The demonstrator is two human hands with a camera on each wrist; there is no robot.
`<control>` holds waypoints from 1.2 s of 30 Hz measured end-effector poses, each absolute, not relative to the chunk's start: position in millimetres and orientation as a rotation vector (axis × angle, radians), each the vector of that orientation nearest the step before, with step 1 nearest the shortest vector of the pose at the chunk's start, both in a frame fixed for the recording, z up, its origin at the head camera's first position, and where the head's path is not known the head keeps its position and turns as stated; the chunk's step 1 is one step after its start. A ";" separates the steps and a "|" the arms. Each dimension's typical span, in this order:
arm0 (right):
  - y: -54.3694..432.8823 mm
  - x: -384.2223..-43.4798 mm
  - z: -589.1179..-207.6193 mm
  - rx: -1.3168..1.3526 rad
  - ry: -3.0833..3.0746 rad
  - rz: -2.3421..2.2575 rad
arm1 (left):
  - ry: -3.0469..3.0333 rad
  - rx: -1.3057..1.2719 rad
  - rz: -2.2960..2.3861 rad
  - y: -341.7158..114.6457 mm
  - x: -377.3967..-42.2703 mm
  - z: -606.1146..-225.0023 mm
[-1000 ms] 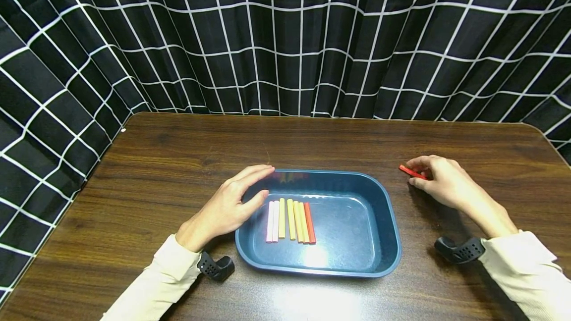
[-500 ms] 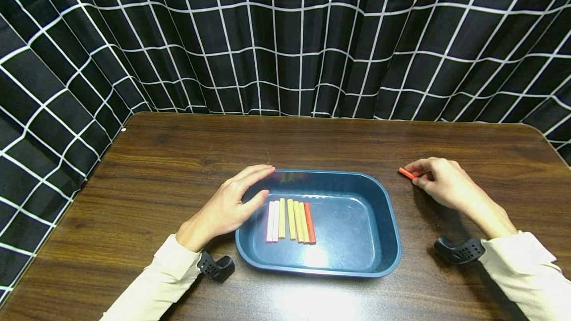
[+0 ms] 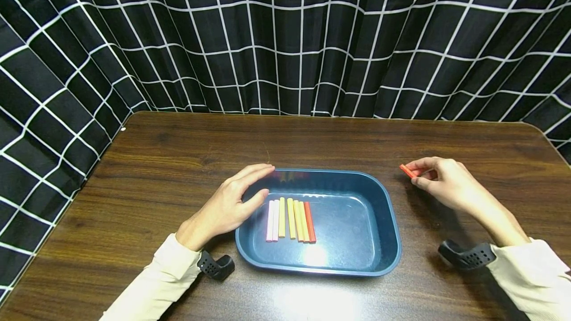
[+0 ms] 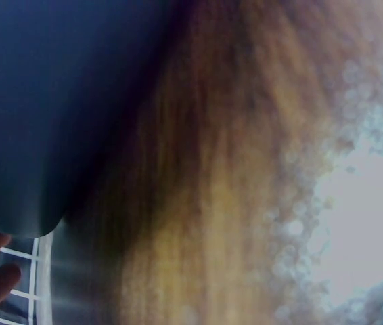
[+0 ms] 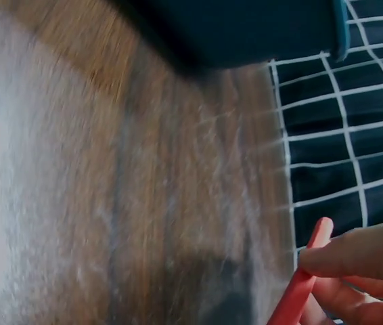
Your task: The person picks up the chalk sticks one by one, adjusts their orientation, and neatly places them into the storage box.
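Note:
My right hand (image 3: 443, 182) pinches a red chalk stick (image 3: 408, 171) between thumb and fingers, to the right of the blue tray (image 3: 352, 234). Up close in the right wrist view, the red chalk (image 5: 293, 294) slants past the thumb, its upper end bare. Fingers cover part of it. My left hand (image 3: 225, 206) rests at the tray's left rim, fingers extended and thumb reaching over the inside. Lying side by side in the tray's left half are two pink chalks (image 3: 269, 221), several yellow chalks (image 3: 292, 219) and a red chalk (image 3: 310, 222) at the right end.
Brown wood-grain table (image 3: 187, 142) surrounds the tray. A black curtain with a white grid (image 3: 285, 38) hangs along its back and left side. Black bands (image 3: 216, 266) sit on both wrists. Light glares off the table's front (image 3: 316, 301).
The red chalk has turned in my right hand's fingers and less of it shows. My right wrist has shifted slightly right and toward me. My left hand and the tray have stayed put.

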State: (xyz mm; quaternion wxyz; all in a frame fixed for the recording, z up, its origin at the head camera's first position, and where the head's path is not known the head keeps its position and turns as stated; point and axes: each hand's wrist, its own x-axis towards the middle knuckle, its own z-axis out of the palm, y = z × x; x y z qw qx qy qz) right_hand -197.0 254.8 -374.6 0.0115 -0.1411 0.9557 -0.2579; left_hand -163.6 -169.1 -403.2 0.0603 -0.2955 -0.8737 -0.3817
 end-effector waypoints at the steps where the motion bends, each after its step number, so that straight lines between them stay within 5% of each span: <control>1: 254.1 -195.6 -373.7 -0.432 2.971 -0.829 | -2.647 -0.893 -1.157 -169.0 -163.5 -403.1; 36: 220.9 -156.1 -335.7 -0.427 2.812 -1.168 | -2.663 -0.885 -1.149 -168.2 -162.3 -400.5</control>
